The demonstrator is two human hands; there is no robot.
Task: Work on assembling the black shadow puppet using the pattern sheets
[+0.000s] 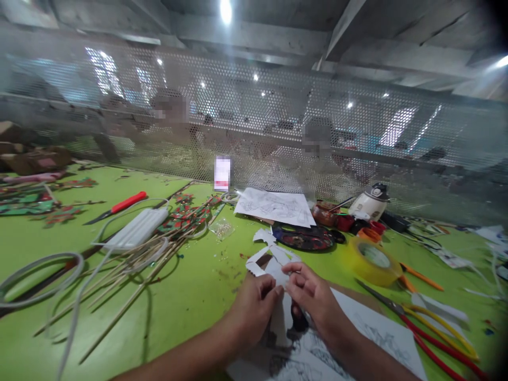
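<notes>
We see a white paper cut-out (273, 262), thin and jagged, with notched edges, an open window cut through its upper part and a narrow strip running down toward us. Its top end lies flat on the green table (190, 296); its lower part passes between our hands, over a printed sheet (377, 333) with dark line drawings.

Our left hand (252, 307) is curled almost into a fist, fingertips pinching the left edge of the cut-out. Our right hand (313, 296) is bent over it from the other side, thumb and forefinger closed on the paper just beside the left fingertips, so the two grips nearly touch. The cut-out's upper part sticks out beyond both hands, away from us.

To the left, a bundle of thin wooden sticks (135, 270) and a white cable (51, 270) lie well apart from the hands, with bare green surface between. To the right, a yellow tape roll (373, 260) sits near, and scissors with red and yellow handles (424, 325) lie beside the printed sheet. Beyond the cut-out, a dark painted piece (305, 239) lies near its tip.
</notes>
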